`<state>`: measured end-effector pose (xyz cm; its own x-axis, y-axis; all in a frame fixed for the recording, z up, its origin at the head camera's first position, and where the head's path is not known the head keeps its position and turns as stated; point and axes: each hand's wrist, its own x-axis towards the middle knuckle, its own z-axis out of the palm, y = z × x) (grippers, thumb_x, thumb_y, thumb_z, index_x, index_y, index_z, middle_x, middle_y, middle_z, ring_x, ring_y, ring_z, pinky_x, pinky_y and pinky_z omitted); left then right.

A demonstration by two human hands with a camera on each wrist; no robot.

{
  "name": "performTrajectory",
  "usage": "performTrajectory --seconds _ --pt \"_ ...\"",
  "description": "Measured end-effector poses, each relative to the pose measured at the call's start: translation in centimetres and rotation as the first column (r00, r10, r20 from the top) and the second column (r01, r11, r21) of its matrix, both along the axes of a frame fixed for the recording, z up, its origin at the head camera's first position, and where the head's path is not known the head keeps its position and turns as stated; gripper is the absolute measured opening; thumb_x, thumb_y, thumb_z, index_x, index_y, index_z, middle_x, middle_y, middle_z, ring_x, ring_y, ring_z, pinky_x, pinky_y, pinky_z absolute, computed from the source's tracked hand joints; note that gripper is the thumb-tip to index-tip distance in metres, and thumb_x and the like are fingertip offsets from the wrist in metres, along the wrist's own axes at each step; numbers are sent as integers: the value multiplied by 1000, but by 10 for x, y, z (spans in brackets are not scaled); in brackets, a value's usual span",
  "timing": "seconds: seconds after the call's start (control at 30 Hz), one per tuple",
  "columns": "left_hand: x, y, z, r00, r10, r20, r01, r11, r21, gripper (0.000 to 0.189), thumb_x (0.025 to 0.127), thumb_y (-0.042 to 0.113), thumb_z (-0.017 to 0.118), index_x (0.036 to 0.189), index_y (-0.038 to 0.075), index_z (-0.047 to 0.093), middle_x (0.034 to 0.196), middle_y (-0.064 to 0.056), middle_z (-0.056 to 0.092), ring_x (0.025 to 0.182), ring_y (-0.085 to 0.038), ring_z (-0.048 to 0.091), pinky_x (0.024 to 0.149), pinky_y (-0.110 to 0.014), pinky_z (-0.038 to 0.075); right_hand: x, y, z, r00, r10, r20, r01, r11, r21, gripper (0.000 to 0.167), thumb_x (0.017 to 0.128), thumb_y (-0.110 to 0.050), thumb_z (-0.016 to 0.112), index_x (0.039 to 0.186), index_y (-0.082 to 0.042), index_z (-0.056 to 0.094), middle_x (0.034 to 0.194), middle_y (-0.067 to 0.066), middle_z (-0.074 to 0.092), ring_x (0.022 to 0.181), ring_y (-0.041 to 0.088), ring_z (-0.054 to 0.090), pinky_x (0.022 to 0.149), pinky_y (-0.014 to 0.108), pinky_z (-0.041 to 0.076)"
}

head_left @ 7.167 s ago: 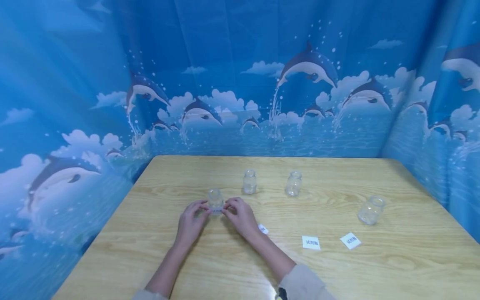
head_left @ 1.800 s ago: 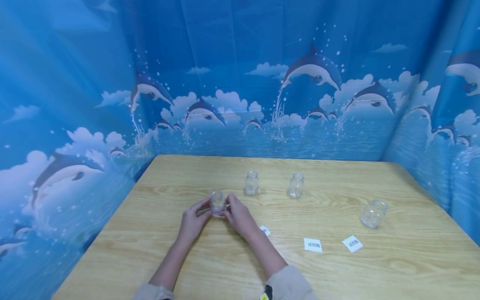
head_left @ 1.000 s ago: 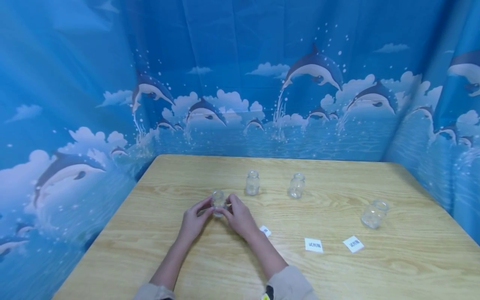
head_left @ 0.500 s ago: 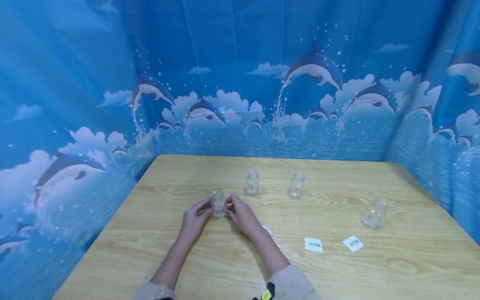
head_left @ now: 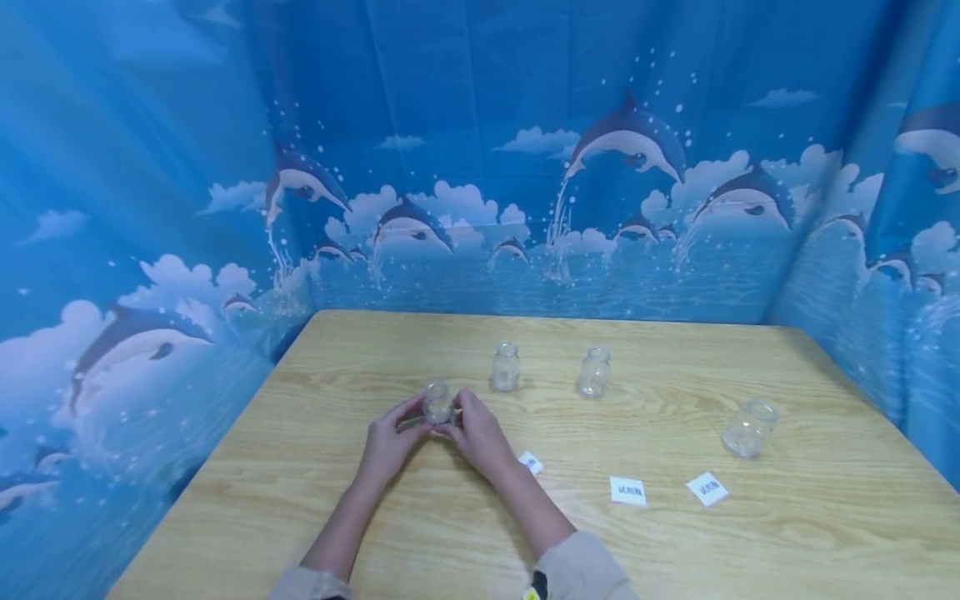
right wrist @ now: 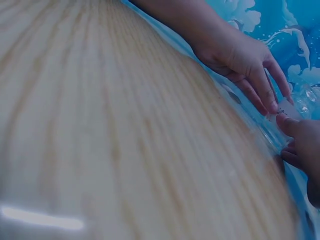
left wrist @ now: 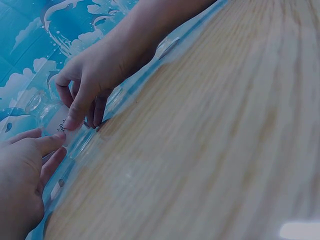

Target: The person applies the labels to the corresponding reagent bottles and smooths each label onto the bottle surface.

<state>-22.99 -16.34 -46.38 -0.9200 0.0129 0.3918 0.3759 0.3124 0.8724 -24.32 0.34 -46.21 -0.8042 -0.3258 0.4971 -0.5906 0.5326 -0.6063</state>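
Note:
A small clear glass jar (head_left: pixel 438 402) stands between both hands at the left of the table. My left hand (head_left: pixel 388 443) grips its left side, and my right hand (head_left: pixel 482 435) grips its right side. In the left wrist view, a white label (left wrist: pixel 56 124) with dark handwriting lies against the jar's front. Both thumbs press on this label, which also shows in the right wrist view as a white label (right wrist: pixel 287 109) partly covered by fingers. The head view barely shows the label, since the thumbs meet low in front of the jar.
Two more glass jars, one (head_left: pixel 506 367) near the middle and one (head_left: pixel 594 372) beside it, stand behind. A wider-looking jar (head_left: pixel 750 428) is at the right. Three white labels lie in front: one (head_left: pixel 531 462) by the right forearm, another (head_left: pixel 627 491), and a turned one (head_left: pixel 707 489).
Seconds ago, the fingertips held the label by its ends at the jar's front; now the hands hold the jar's sides. The right thumb drew aside, then returned to the front.

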Motion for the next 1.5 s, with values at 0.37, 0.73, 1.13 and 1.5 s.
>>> performTrajectory --seconds 0.37,0.73,1.13,1.5 --pt "2 -1 1 1000 -2 -12 2 1000 -19 39 80 1 67 117 -4 58 108 -20 62 101 -35 57 86 -36 46 -6 10 1 985 90 149 -79 994 -76 16 87 -8 60 100 -3 51 101 10 61 89 18 62 77 21 50" --pt "2 1 3 999 27 -38 -29 997 -68 34 82 -1 65 115 -3 59 106 -20 62 97 -33 60 83 -35 48 -5 9 5 941 88 326 -17 976 -216 26 84 2 58 110 0 52 109 12 59 94 23 60 81 27 49" --pt "2 7 26 984 126 -128 -122 992 39 33 84 -5 61 117 -5 56 117 -18 57 107 -32 54 92 -30 42 -12 28 30 973 -132 192 185 938 -293 14 82 6 55 95 2 59 94 13 62 86 24 61 76 29 51" --pt "9 70 87 938 -9 -346 34 997 67 28 81 -14 59 108 -17 54 107 -30 56 100 -42 53 89 -48 43 -43 82 45 930 -224 290 319 884 -341 16 84 -2 59 99 4 58 98 16 61 91 26 59 80 34 50"
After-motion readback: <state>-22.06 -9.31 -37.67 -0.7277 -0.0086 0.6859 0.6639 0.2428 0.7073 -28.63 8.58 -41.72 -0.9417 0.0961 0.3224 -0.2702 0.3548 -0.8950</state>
